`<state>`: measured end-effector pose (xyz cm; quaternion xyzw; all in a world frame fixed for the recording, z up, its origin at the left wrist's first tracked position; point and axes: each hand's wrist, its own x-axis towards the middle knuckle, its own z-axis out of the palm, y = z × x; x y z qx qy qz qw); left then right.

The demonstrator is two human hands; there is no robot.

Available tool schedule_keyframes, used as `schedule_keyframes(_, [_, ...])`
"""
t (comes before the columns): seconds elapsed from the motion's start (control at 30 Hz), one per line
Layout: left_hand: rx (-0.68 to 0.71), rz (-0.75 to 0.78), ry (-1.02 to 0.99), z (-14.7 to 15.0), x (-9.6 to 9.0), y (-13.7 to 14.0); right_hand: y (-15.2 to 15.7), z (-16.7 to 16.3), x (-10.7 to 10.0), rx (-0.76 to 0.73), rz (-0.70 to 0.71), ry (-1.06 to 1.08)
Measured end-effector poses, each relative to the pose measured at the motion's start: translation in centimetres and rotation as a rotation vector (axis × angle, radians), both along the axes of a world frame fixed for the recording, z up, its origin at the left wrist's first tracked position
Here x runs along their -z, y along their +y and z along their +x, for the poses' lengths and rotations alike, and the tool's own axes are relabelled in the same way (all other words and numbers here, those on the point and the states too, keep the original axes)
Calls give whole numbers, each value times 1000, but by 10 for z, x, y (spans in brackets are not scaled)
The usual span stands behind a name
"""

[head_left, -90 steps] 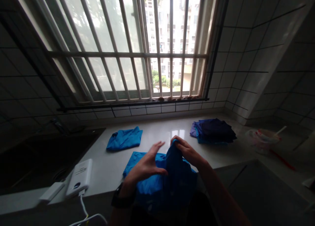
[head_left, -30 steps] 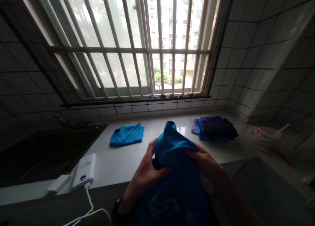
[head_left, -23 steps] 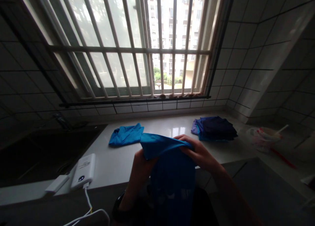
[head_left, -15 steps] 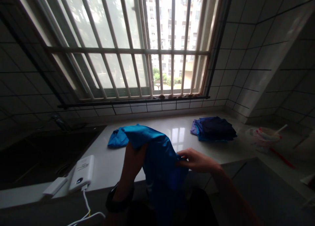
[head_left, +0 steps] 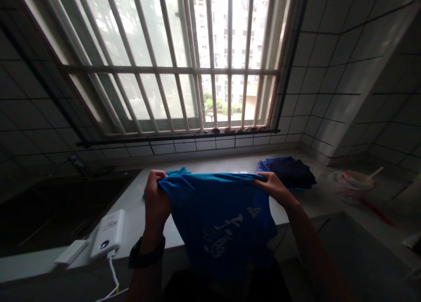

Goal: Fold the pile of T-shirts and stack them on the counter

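Observation:
A bright blue T-shirt [head_left: 223,218] with white printing hangs between my two hands, its top edge pulled nearly straight. My left hand [head_left: 157,197] is closed on the bunched cloth at the left end. At the right end, my right hand [head_left: 272,186] pinches the edge between thumb and fingers. The lower part of the shirt drops past the counter's front edge into shadow. Behind the right hand lies a folded stack of dark blue and purple cloth [head_left: 291,171]. A black band sits on my left wrist.
On the left of the pale counter [head_left: 131,201] lie a white power bank [head_left: 108,234] with a cable and a small white block [head_left: 71,252]. Beyond them is a dark sink [head_left: 66,210] with a tap. At right stands a bowl in a plastic bag [head_left: 353,182]. A barred window is ahead.
Both hands have moved apart and up, spreading the blue shirt from a draped bundle into a stretched sheet. Its white print has come into view.

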<state>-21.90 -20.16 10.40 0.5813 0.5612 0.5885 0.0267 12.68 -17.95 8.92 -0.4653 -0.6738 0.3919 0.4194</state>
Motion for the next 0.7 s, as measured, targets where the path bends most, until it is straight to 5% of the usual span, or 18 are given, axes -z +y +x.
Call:
schedule_keyframes(0.13, [-47, 37, 51, -8, 4, 6, 7, 19, -2, -379, -135, -240])
schedule_keyframes(0.2, [-127, 7, 54, -12, 9, 20, 19, 15, 6, -203, 2, -335])
schedule_keyframes(0.33, [-310, -58, 95, -18, 37, 63, 46, -20, 51, 476, 316, -408])
schedule_keyframes(0.53, [-257, -326, 280, -22, 101, 84, 57, -59, 141, 284, 32, -627])
schedule_keyframes(0.63, [-121, -346, 376, -11, 118, 70, 56, -64, 161, 265, 47, -581])
schedule_keyframes(0.7, [86, -371, 399, 4, 121, 60, 53, -69, 160, 209, 115, -495])
